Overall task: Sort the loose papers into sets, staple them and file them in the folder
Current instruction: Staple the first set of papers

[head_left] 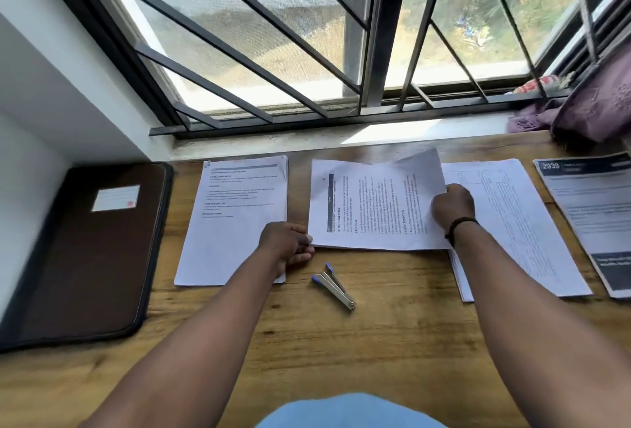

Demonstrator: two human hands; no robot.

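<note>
Centre of frame: a set of printed sheets point(375, 209), held by both hands just above the wooden desk point(375, 342). Text lines run bottom to top, so the pages lie turned sideways; long axis roughly left to right. White paper, black type, one dark heading bar near the left edge. Upper right corner lifts and curls.

Left hand point(286, 245) at the set's lower left corner, fingers curled, thumb and fingertips pinching the paper edge. Right hand point(452, 205) on the set's right edge, fingers curled round it; a dark band on that wrist.

Stapler point(334, 286), silver with blue ends, lies on the desk just below the held set, long axis diagonal, upper left to lower right, its jaws slightly apart at the upper left.

Left of centre: a stapled set point(235, 219), upright text, staple at the upper left corner, long axis top to bottom. Far left: dark brown zipped folder point(92, 253) with a white label, closed, lying flat.

Right: a loose stack point(519, 229) under the right forearm, tilted. Far right edge: a sheet with a dark header point(594, 219).
</note>
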